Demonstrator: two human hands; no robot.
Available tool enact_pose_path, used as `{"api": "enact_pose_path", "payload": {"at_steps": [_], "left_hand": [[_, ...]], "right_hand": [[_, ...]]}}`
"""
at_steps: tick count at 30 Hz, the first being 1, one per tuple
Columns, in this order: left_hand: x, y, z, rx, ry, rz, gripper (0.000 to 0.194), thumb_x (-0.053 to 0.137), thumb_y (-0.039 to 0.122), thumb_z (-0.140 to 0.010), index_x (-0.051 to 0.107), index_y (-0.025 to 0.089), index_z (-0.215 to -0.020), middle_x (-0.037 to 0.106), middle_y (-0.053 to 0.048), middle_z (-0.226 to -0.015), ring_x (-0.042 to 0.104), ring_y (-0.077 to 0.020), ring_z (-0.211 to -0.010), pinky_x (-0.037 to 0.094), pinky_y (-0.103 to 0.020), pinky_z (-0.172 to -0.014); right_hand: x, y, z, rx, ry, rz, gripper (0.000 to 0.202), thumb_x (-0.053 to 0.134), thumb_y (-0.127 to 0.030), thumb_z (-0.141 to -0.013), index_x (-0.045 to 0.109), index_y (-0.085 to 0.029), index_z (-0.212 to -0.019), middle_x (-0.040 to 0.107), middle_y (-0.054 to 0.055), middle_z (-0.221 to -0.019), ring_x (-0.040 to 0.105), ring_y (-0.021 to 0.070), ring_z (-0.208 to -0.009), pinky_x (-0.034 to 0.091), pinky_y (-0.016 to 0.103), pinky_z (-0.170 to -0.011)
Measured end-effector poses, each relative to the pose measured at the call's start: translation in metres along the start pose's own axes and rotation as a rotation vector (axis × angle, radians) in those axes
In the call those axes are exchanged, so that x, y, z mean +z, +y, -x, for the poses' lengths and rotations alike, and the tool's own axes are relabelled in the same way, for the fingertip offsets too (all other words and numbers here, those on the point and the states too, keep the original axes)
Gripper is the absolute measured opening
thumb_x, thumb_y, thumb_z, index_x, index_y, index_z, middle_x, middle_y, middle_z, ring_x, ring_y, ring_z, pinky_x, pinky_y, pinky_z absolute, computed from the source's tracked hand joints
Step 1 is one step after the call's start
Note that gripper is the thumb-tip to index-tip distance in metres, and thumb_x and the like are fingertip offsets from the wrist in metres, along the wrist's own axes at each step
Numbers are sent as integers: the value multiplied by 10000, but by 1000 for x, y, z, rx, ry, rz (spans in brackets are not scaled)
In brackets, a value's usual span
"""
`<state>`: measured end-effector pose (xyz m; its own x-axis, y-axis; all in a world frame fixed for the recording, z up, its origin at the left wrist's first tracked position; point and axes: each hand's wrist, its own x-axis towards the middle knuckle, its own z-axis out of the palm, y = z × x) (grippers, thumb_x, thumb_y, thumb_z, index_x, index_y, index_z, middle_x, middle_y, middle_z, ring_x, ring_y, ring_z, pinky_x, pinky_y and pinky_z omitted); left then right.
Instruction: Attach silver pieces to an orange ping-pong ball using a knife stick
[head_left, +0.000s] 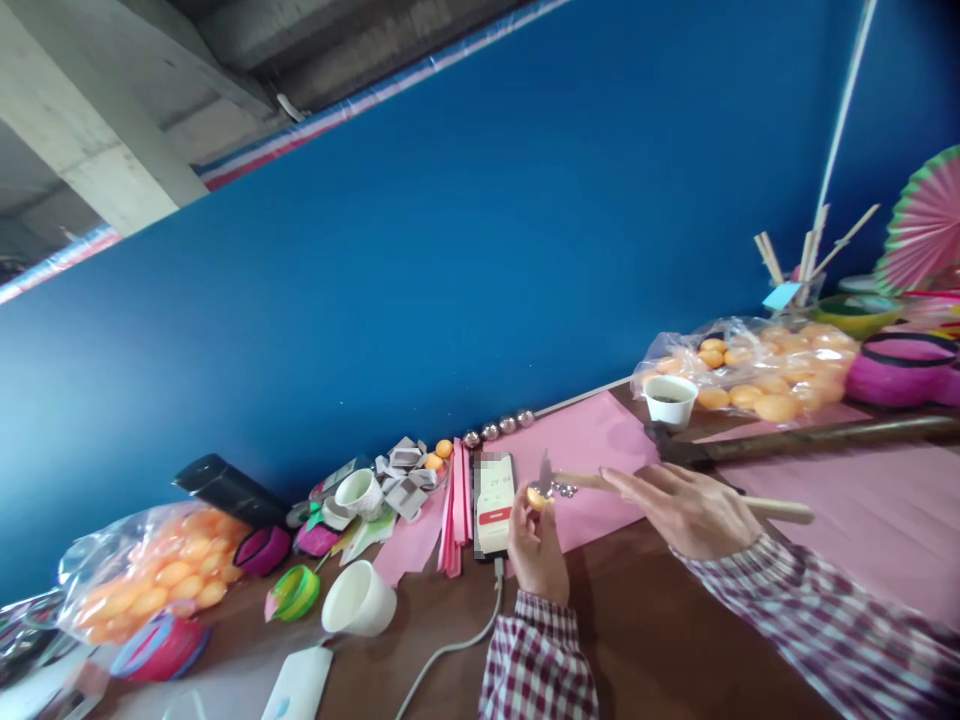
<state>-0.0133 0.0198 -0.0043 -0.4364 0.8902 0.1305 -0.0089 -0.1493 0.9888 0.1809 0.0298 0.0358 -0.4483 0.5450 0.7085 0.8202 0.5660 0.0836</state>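
My left hand (537,555) is closed around a small orange ball (537,497), holding it up over the table just right of a phone. In my right hand (694,512) is a small hammer with a pale wooden handle (780,510); the fingers wrap the handle and the forefinger stretches along it. The dark hammer head (545,470) is at the orange ball, by its upper right side. Whether the two touch I cannot tell. Several small shiny metal beads (565,490) lie on pink paper (592,440) just behind the hammer.
A phone (495,510) with a white cable (457,650) lies left of my hands. Several metal balls (499,428) line the blue partition (450,250). Bags of orange balls (180,570) stand at both sides. A long dark-handled hammer (825,437), white cup (670,400) and empty cup (360,600) are around.
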Motion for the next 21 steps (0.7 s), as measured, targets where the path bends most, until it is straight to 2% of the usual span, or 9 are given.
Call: {"api": "enact_pose_path", "payload": {"at_steps": [2,7,10,12,16,18,21], "left_hand": [[-1,-1,-1,-5,-15,0,492,578,319,-730,469,147,-1178,589,-113,-1047,566,-186,-949,431,-308,-830],[-1,-1,-1,6,-13,21,497,579,348,-727,481,160,-1176,595,-106,-1027,571,-170,-891,445,-305,-793],[0,0,0,-7,-22,97,499,589,354,-721,494,156,-1169,617,-77,-879,579,-131,-748,454,-278,-723],[1,3,2,-52,-30,232,507,593,349,-722,479,176,-1185,610,-43,-799,574,-106,-685,451,-261,-700],[3,11,5,-241,-84,590,463,618,298,-712,503,230,-1156,608,-28,-835,595,-101,-739,451,-246,-731],[4,15,5,-314,-127,679,399,637,257,-699,558,220,-1088,613,-36,-864,597,-98,-752,452,-225,-729],[3,16,4,-343,-130,730,358,666,203,-670,597,213,-1021,616,-26,-845,587,-71,-702,451,-179,-676]], "right_hand": [[1,-1,0,-8,-17,1,379,413,-132,-830,513,-245,-1178,610,18,-697,537,121,-614,387,233,-586],[2,-3,1,95,45,4,366,413,-216,-856,480,-223,-1216,625,34,-748,551,124,-647,394,228,-600],[4,-7,2,51,-5,7,383,437,-178,-836,484,-245,-1211,618,17,-721,548,122,-629,388,231,-595],[5,-8,3,26,-22,13,402,444,-149,-823,488,-257,-1208,616,11,-709,548,122,-632,385,231,-599],[4,-4,2,121,60,16,373,420,-198,-851,484,-233,-1217,634,34,-756,556,126,-671,388,224,-615],[2,-1,2,139,83,9,366,401,-214,-862,483,-230,-1219,636,34,-759,557,125,-676,390,220,-620],[1,0,1,148,91,1,362,402,-224,-862,491,-239,-1212,634,30,-746,558,120,-679,391,215,-625]]}}
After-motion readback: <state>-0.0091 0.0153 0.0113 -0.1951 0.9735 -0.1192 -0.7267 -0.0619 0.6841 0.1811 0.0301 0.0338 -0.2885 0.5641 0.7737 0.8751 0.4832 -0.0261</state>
